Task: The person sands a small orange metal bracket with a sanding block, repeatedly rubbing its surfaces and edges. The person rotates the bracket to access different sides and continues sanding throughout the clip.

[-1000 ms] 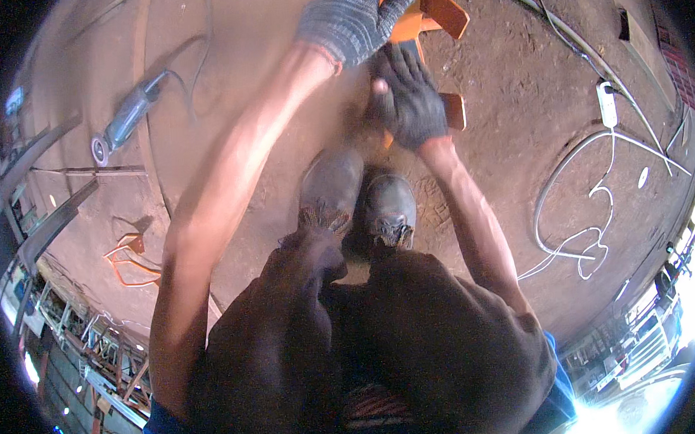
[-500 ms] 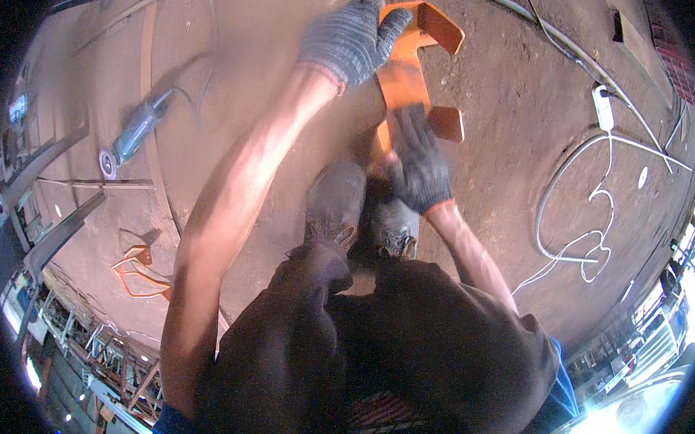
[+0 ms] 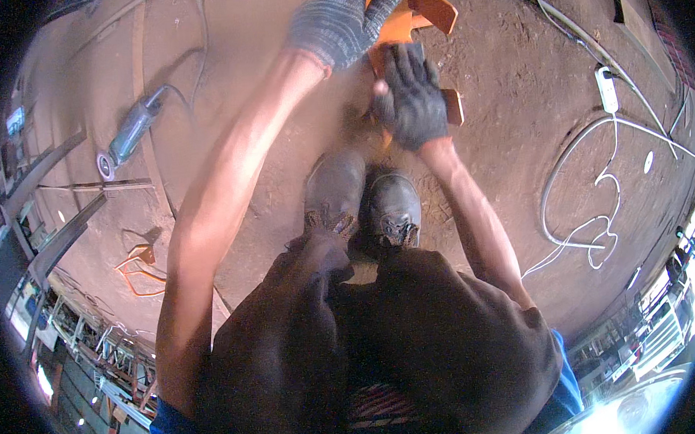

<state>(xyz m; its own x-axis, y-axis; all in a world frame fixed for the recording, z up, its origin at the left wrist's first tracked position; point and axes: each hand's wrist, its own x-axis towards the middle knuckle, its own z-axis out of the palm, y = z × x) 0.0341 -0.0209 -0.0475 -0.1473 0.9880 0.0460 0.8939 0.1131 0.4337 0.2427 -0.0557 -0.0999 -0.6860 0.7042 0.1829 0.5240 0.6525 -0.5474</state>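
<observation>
An orange metal bracket (image 3: 396,32) with bent flanges lies on the floor beyond my shoes, its far end cut off by the top of the picture. My left hand (image 3: 337,25), in a grey knitted glove, grips the bracket's far left edge, the thumb over the metal and the other fingers partly hidden. On its near part rests my right hand (image 3: 412,98) in a dark glove, fingers stretched out and lying flat, thumb out to the left with its tip bare. That hand covers much of the near end; one flange shows to its right.
To the left lie a blue-green angle grinder (image 3: 136,127) with its cord and a small orange bent-metal frame (image 3: 140,265). On the right are a white power strip (image 3: 606,89) and a looped pale cable (image 3: 548,200). My shoes (image 3: 394,207) stand close below the bracket.
The bracket and both hands have shifted farther from my shoes, toward the top. My right hand's fingers now lie straighter along the bracket. My left hand keeps its grip.
</observation>
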